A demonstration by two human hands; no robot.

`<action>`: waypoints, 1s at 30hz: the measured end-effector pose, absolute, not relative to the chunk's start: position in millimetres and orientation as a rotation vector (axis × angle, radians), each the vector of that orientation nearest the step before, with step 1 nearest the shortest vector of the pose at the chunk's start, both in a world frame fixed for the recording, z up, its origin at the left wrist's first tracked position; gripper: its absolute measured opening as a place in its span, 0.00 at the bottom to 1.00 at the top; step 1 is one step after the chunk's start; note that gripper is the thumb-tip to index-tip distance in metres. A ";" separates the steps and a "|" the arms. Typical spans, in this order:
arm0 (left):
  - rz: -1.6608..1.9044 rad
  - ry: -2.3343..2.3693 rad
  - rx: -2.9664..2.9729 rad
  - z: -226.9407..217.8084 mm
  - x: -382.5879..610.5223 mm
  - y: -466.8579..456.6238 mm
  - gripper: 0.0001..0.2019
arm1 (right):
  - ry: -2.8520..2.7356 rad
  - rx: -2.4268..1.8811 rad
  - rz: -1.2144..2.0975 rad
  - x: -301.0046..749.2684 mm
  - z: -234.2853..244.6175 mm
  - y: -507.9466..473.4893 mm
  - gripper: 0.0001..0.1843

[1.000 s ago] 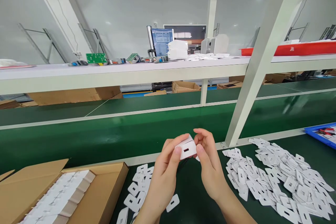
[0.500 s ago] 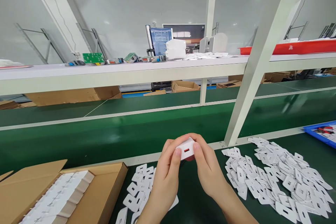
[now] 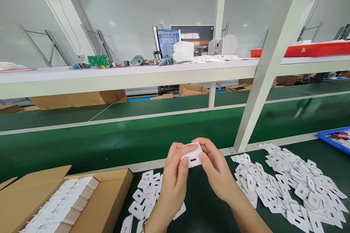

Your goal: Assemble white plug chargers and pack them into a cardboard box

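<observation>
Both hands hold a small white charger body (image 3: 192, 156) above the dark green mat; a red-lined USB slot faces me. My left hand (image 3: 175, 180) grips its left side, thumb pressed next to the slot. My right hand (image 3: 214, 173) grips the right side, thumb on the front face and fingers curled over the top. A small heap of flat white plastic covers with rectangular holes (image 3: 143, 198) lies under and left of my hands. A far larger pile of the same covers (image 3: 290, 185) spreads to the right.
An open cardboard box (image 3: 109, 204) with rows of white parts sits at the lower left. A green conveyor belt (image 3: 123, 138) runs beyond the mat. A slanted white frame post (image 3: 262, 76) rises right of my hands. A blue tray (image 3: 335, 137) is at far right, a shelf above.
My hands closed in on the charger body, turned it slightly and drew it a little left. The slot now shows red inside.
</observation>
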State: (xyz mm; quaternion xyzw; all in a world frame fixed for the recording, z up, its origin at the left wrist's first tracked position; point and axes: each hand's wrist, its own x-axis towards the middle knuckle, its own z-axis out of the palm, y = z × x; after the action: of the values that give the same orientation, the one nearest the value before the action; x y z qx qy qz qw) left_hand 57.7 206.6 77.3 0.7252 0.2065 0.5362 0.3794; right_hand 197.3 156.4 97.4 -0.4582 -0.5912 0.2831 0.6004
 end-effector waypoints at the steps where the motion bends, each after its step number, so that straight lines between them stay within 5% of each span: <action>1: 1.371 0.533 1.877 77.2 57.9 206.5 0.17 | -1.365 -1.064 0.659 197.8 97.3 157.1 0.19; 12: 1.223 0.593 1.872 77.5 62.0 200.8 0.25 | -1.233 -0.993 0.622 193.9 83.1 170.5 0.23; 30: 1.316 0.475 1.900 64.8 65.9 208.0 0.15 | -1.268 -0.952 0.550 192.0 80.6 169.0 0.23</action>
State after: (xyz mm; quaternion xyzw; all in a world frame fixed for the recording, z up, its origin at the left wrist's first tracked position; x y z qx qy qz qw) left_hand 65.9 208.0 64.8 0.7446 0.1862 0.5155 0.3810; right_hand 192.0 169.0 80.6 -0.4219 -0.5622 0.2439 0.6682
